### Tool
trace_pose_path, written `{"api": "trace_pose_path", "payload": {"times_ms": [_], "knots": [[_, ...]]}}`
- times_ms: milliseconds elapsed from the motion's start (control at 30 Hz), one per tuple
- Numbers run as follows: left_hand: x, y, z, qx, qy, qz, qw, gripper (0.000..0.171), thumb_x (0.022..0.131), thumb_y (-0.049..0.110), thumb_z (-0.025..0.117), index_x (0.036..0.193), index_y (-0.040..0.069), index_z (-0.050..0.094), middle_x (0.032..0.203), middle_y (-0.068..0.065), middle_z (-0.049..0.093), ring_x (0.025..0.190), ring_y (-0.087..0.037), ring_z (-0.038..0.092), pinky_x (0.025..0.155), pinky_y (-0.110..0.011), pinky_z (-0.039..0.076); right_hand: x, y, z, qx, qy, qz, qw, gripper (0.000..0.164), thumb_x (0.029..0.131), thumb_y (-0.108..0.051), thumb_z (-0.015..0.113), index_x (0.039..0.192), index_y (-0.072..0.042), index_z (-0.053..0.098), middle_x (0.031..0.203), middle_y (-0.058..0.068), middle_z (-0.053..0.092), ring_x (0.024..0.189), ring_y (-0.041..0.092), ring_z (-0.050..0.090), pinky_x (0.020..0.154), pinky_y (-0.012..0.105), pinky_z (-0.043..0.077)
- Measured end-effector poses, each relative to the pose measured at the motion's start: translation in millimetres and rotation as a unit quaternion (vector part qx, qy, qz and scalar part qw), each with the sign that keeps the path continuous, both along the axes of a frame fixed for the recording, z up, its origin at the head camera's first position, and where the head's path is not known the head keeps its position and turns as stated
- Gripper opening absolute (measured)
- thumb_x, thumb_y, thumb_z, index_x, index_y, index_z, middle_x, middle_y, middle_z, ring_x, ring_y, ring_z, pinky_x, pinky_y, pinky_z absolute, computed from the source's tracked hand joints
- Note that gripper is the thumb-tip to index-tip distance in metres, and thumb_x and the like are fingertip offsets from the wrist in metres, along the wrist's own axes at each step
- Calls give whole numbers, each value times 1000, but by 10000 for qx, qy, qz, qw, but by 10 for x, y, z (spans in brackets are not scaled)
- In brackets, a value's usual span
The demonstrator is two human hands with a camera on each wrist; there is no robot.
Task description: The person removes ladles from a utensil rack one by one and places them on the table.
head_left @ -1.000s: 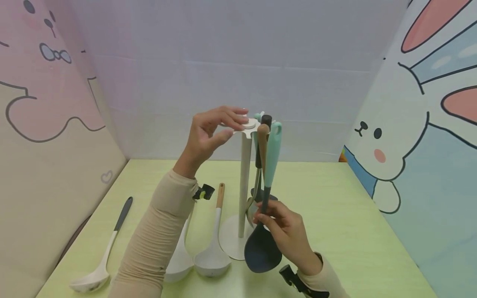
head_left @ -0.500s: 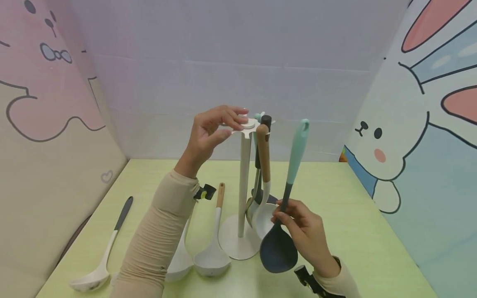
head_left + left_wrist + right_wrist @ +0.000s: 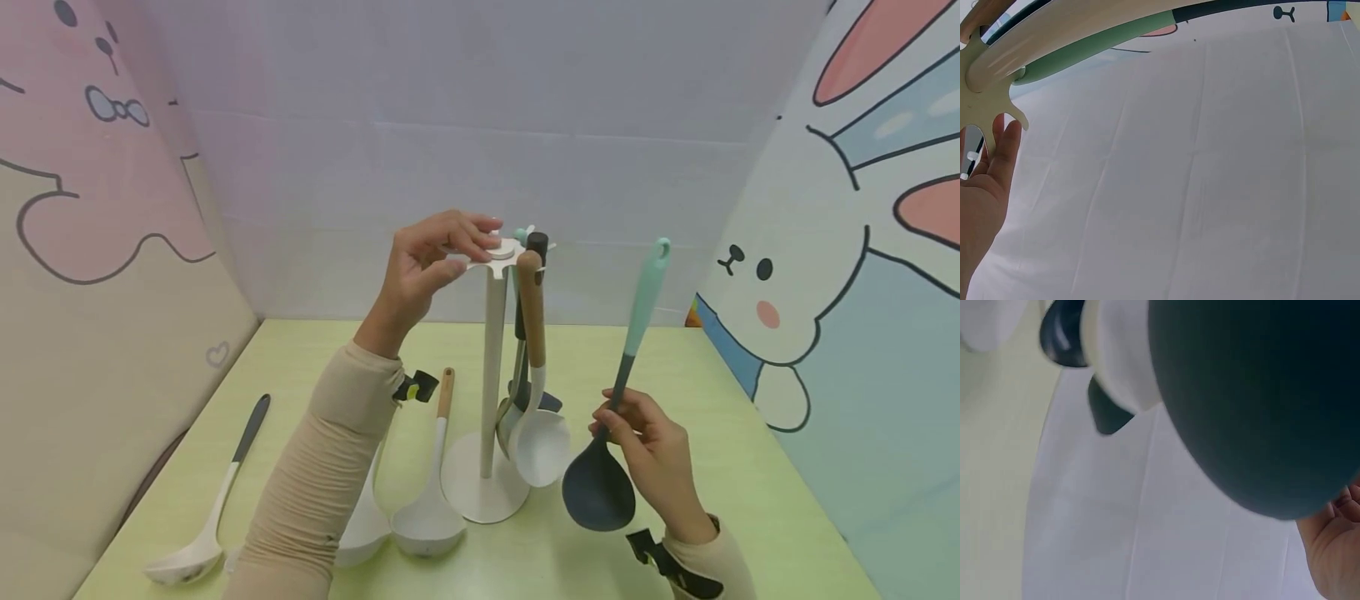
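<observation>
My right hand (image 3: 660, 454) pinches a ladle (image 3: 597, 487) by its dark neck, just above the bowl. The ladle is upright and slightly tilted, with a dark grey bowl and a mint-green handle. Its bowl fills much of the right wrist view (image 3: 1260, 406). My left hand (image 3: 420, 258) holds the top of a white utensil stand (image 3: 491, 367), fingers over the central knob and thumb at the hooked rim. On the stand's right side hang a white ladle (image 3: 542, 450) with a wooden handle and several other utensils, partly hidden behind it.
On the table left of the stand lie a white ladle (image 3: 429, 521) with a wooden handle, another white one (image 3: 363, 525) partly behind my left sleeve, and a white slotted-looking ladle (image 3: 191, 558) with a grey handle. Cartoon-printed walls (image 3: 795, 250) enclose the sides.
My right hand has carried the dark ladle away from the stand to the right, uncovering the white hanging ladle. My left hand has stayed on the stand's top.
</observation>
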State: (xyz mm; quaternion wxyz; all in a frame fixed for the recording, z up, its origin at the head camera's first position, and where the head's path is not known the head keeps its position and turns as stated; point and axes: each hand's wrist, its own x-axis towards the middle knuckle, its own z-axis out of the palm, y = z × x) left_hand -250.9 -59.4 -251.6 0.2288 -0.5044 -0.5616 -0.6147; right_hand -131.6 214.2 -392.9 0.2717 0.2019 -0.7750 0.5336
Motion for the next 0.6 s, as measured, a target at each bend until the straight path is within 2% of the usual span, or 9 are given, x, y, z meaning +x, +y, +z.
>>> {"api": "trace_pose_path", "payload": {"times_ms": [200, 467, 600], "knots": [[7, 7, 1, 28, -49, -40, 10000, 27, 78, 15, 48, 79, -7, 65, 94, 10, 72, 112, -24, 63, 94, -51, 49, -89, 114, -153, 134, -777, -312, 9964, 22, 92, 11, 62, 113, 6, 63, 85, 10, 69, 72, 8, 69, 63, 25, 58], [2, 3, 0, 48, -89, -69, 9999, 28, 79, 16, 49, 79, -7, 65, 95, 10, 72, 112, -25, 62, 95, -51, 48, -212, 89, -384, 211, -2013, -229, 9790, 22, 94, 6, 61, 116, 5, 62, 89, 19, 68, 74, 16, 71, 64, 32, 60], [2, 0, -2, 35, -95, -54, 9999, 29, 79, 16, 48, 78, -9, 63, 95, 11, 72, 112, -24, 62, 94, -50, 49, -269, 63, -505, 255, -2417, -106, 9699, 21, 94, 6, 61, 115, 6, 62, 88, 18, 67, 73, 21, 72, 63, 32, 60]]}}
